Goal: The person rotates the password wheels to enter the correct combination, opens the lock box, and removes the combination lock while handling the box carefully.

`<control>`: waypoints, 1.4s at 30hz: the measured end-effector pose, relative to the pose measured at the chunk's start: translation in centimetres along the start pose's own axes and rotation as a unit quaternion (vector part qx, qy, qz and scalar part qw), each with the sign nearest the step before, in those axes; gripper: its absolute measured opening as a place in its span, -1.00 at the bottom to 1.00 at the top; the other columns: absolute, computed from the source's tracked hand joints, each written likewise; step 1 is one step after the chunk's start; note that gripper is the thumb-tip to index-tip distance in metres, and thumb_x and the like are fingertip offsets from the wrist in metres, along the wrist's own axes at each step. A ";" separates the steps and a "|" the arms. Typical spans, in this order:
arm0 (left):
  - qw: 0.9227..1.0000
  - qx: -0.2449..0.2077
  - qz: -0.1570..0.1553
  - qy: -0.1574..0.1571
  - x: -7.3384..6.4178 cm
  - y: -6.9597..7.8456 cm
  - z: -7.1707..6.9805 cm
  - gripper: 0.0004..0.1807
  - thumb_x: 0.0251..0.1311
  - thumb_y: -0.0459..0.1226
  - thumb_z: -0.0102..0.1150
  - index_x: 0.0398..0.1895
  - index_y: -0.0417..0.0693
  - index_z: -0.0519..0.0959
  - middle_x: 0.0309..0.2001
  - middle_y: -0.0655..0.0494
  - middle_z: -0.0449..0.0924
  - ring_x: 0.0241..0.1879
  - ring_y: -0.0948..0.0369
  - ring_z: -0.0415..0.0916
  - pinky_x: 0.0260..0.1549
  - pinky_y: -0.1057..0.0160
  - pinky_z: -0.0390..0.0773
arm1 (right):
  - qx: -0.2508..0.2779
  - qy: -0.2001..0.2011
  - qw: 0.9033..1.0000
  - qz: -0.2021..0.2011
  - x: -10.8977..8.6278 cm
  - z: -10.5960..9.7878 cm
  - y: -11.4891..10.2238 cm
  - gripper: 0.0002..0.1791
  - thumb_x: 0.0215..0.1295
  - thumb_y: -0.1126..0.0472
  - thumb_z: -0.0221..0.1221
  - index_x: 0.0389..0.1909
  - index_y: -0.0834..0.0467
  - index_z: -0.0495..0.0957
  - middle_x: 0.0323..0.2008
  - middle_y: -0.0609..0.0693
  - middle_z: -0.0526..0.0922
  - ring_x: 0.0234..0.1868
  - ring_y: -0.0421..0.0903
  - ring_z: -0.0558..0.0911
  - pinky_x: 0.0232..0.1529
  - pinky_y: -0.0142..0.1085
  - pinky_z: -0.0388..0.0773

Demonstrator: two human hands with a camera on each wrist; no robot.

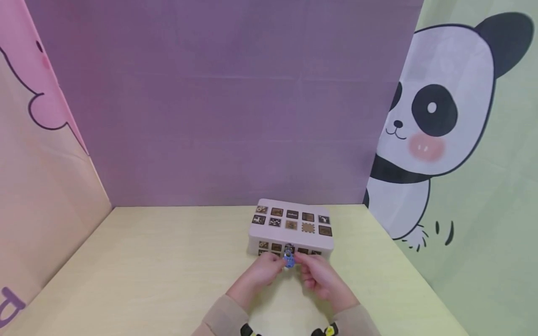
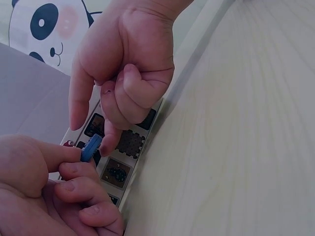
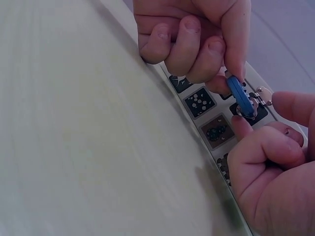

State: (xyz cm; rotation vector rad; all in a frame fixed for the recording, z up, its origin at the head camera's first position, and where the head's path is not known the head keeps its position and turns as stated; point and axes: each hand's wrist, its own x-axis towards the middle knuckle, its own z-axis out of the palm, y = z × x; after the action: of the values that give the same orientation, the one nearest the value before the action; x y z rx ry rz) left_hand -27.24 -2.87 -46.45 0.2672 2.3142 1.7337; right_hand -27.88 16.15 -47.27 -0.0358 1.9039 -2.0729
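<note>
Pinching the small blue padlock (image 1: 289, 260) by its left edge, the left hand (image 1: 265, 269) holds it at the box's (image 1: 294, 238) near side, long axis running near to far in the head view. Just right, the right hand (image 1: 320, 276) grips nothing, forefinger and thumb parted, other fingers curled.

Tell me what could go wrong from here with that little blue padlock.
The left hand pinches the small blue padlock between thumb and finger, so it might slip and drop onto the table.

The right hand has fingertips close to the metal clasp; skin could get nipped.

Neither hand grips the box, so a tug might drag it.
</note>
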 end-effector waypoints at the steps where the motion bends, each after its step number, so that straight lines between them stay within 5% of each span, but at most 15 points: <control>1: 1.000 -0.001 0.000 0.000 0.0 0.0 0.0 -0.60 0.47 -0.24 0.05 -0.63 0.00 0.39 -0.71 0.28 0.19 -0.75 0.34 0.06 -0.76 0.39 0.10 | 0.000 0.000 1.000 0.000 0.0 0.0 0.0 -0.73 0.46 0.03 0.18 -0.29 0.18 0.55 -0.63 -0.20 0.29 -0.66 -0.30 0.22 -0.67 -0.49 0.15; 11: 1.000 0.009 0.003 0.000 -0.2 0.3 -0.2 -0.65 0.47 -0.24 0.04 -0.43 -0.34 0.57 -0.72 0.28 0.22 -0.76 0.35 0.05 -0.78 0.40 0.07 | -0.010 -0.025 1.000 -0.008 -0.2 0.4 0.0 -0.75 0.49 0.09 0.15 -0.23 0.23 0.56 -0.64 -0.20 0.31 -0.68 -0.31 0.24 -0.69 -0.50 0.19; 26: 1.000 0.016 -0.001 -0.001 -0.2 0.3 -0.1 -0.60 0.46 -0.24 0.04 -0.64 0.01 0.37 -0.71 0.28 0.21 -0.74 0.34 0.07 -0.75 0.39 0.09 | -0.023 -0.026 0.999 -0.013 0.2 0.8 0.5 -0.80 0.45 0.18 0.14 -0.19 0.29 0.53 -0.61 -0.18 0.30 -0.66 -0.31 0.23 -0.67 -0.49 0.17; 42: 1.000 0.015 -0.003 -0.001 -0.4 0.5 -0.1 -0.60 0.46 -0.24 0.06 -0.64 0.01 0.38 -0.70 0.27 0.23 -0.73 0.34 0.07 -0.74 0.40 0.10 | -0.021 -0.020 0.999 -0.014 0.2 1.0 0.7 -0.75 0.47 0.19 0.11 -0.12 0.34 0.54 -0.60 -0.16 0.31 -0.65 -0.30 0.24 -0.67 -0.49 0.21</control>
State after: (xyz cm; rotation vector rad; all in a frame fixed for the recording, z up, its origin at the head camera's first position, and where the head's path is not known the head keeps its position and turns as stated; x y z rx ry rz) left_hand -26.88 -2.90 -45.91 0.2679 2.3384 1.6968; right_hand -27.69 15.07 -47.89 -0.1124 1.9327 -2.0348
